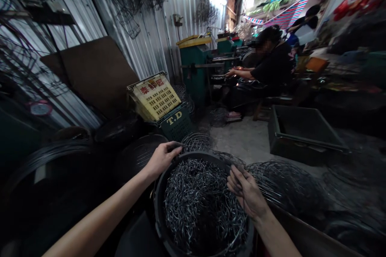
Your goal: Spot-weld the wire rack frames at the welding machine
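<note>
A round black tub (159, 219) stands in front of me, filled with many short, curved pieces of metal wire (193, 200). Over its far left rim is my left hand (163, 158), thumb and forefinger pressed together; whatever they pinch is too dark and small to make out. My right hand (245, 190) hovers at the tub's right side with its fingers curled in and the thumb against them. Anything in that grip is hidden. Both sets of fingertips look blackened.
Round wire racks (280, 184) lie on the floor to the right, with more (197, 142) behind the tub. A yellow crate (159, 98) rests on a green crate (177, 124). A dark bin (304, 136) stands right. Beyond, a person (268, 64) sits working at a green machine (196, 68).
</note>
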Motion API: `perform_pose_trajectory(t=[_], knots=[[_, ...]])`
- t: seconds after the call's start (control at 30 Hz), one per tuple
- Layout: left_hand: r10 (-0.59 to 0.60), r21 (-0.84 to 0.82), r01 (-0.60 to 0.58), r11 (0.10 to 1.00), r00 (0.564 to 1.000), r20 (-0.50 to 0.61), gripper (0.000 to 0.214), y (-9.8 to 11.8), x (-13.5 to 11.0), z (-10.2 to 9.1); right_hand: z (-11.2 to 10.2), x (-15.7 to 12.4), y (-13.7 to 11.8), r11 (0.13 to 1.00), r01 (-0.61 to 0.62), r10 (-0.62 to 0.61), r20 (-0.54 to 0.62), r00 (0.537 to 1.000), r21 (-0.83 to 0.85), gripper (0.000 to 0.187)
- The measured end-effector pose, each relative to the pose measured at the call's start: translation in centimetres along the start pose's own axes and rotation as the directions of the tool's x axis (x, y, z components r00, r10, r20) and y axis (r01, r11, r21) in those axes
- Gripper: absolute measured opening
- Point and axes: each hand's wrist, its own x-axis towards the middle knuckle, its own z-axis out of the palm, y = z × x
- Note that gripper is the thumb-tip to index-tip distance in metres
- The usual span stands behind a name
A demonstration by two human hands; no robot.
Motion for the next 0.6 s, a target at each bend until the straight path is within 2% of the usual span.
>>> perform_pose_trajectory(t=[0.33, 0.6], knots=[[0.045, 0.222, -0.038, 0.974, 0.999, -0.023, 0.035, 0.2, 0.4, -0.5, 0.9, -0.4, -0.3, 1.000, 0.023, -0.023, 0.040, 0.999, 0.004, 0.063], [0.106, 0.312, -0.099, 0.945, 0.994, -0.005, 0.032, 1.7, -1.0, -0.5, 0.8, -0.3, -0.2, 0.998, 0.018, -0.012, 0.095, 0.995, -0.056, 0.057]])
